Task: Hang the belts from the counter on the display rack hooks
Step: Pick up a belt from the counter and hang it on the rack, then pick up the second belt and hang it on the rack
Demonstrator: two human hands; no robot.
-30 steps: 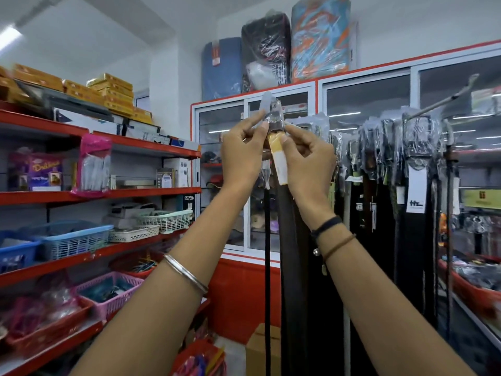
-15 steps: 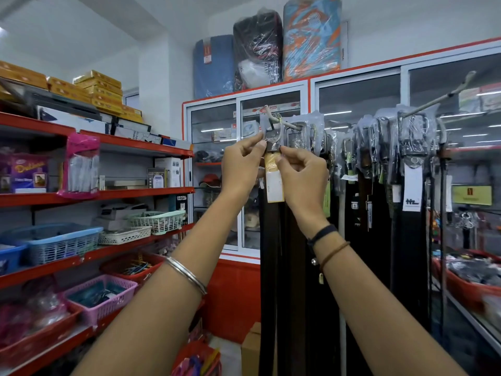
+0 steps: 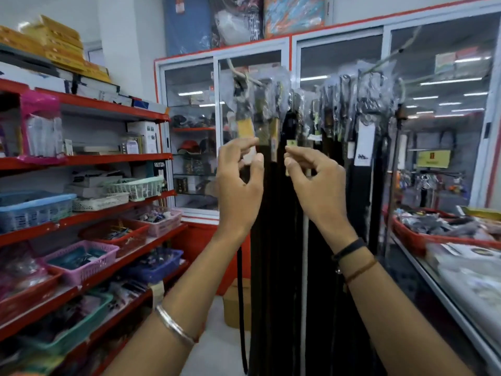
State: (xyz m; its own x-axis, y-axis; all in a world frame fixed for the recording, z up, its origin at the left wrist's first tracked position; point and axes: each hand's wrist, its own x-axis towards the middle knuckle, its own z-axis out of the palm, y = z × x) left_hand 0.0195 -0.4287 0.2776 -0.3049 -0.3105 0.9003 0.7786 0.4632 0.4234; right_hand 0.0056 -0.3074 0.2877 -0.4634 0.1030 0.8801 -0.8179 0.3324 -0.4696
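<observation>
A dark belt with a yellow-and-white tag [image 3: 245, 128], wrapped in clear plastic at the buckle, hangs from the leftmost hook [image 3: 238, 74] of the display rack. Many other dark belts [image 3: 360, 118] hang in a row on the hooks to its right. My left hand [image 3: 238, 185] is just below the tag, its fingers apart and its fingertips beside the tag's lower end. My right hand [image 3: 317, 183] is level with it in front of the neighbouring belts, fingers loosely curled and holding nothing. The belt straps drop straight down behind both hands.
Red shelves [image 3: 108, 161] with plastic baskets and boxes line the left side. A glass counter [image 3: 461, 289] with a red tray [image 3: 414, 237] of goods runs along the right. A glass-door cabinet [image 3: 189, 131] stands behind the rack, and a cardboard box [image 3: 233, 302] sits on the floor.
Both hands have let go of the belt's buckle at the hook and dropped lower and apart. The belt now hangs on the hook by itself. The view has tilted down slightly.
</observation>
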